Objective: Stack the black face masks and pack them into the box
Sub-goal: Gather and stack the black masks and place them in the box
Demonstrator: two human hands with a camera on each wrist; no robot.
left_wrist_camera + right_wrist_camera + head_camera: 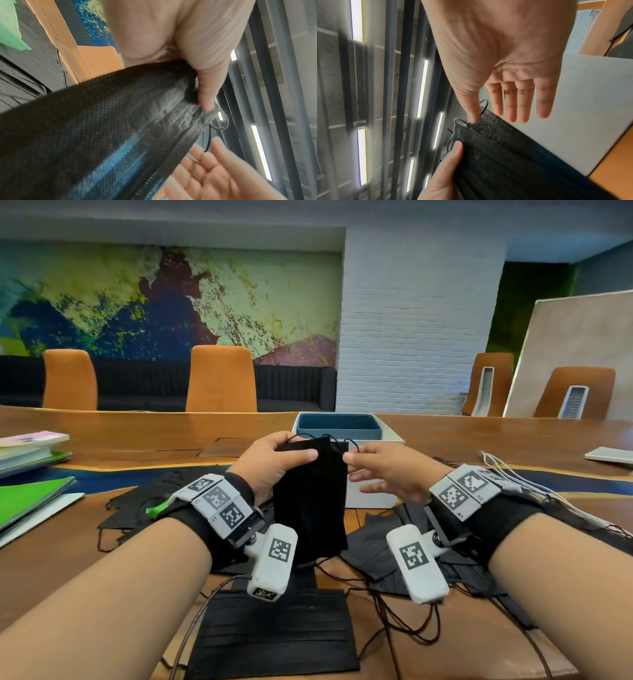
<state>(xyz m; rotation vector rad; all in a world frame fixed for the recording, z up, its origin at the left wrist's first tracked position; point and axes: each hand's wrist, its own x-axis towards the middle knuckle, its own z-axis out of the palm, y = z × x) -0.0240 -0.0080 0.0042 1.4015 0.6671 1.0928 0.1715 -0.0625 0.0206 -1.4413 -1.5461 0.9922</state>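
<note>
My left hand (274, 460) grips the top of a small stack of black face masks (310, 494), held upright above the table. The thumb (207, 92) pinches the stack's (102, 135) upper edge. My right hand (380, 470) is beside the stack's right edge, fingers (527, 102) straight, and its thumb tip touches the top corner of the masks (505, 155). Behind the stack stands the white box (371, 494) with a blue inner tray (339, 426). Loose black masks lie flat in front (274, 635), at the left (144, 508) and at the right (394, 542).
Books (30, 446) and a green folder (30, 501) lie at the table's left edge. White ear-loop cords (513, 474) and a flat white object (609, 455) lie at the right. Orange chairs (221, 378) stand along the far side.
</note>
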